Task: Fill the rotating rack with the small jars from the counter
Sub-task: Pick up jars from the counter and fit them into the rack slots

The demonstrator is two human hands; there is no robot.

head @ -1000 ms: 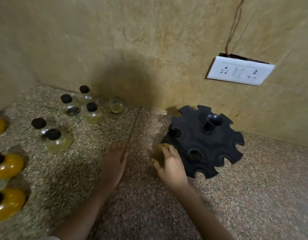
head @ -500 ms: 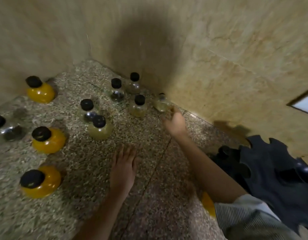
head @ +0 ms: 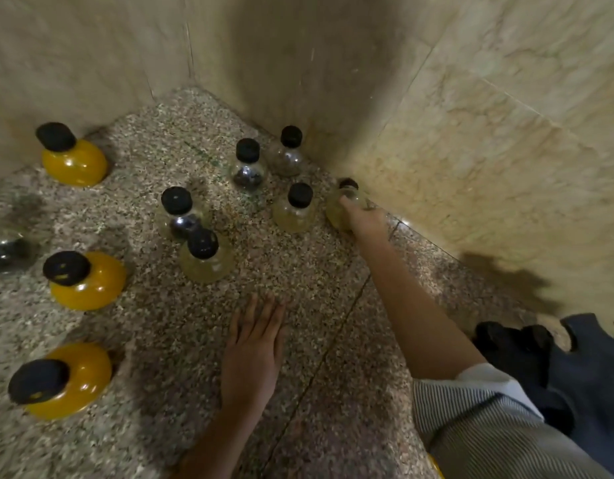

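Note:
Several small round jars with black caps stand in the counter's corner. My right hand reaches far forward and grips a pale yellow jar lying tilted against the wall. Next to it stands another pale jar, then a dark-filled jar and one behind it. Nearer me are a dark jar and a pale jar. My left hand lies flat on the granite counter, fingers apart. The black rotating rack shows at the lower right, partly hidden by my sleeve.
Three orange jars with black caps stand along the left. A dark jar sits at the left edge. Beige marble walls close the corner behind and to the right.
My right hand left the rack and reached forward left to the tilted pale jar by the wall, closing on it. The view swung left toward the jars. My left hand stayed flat.

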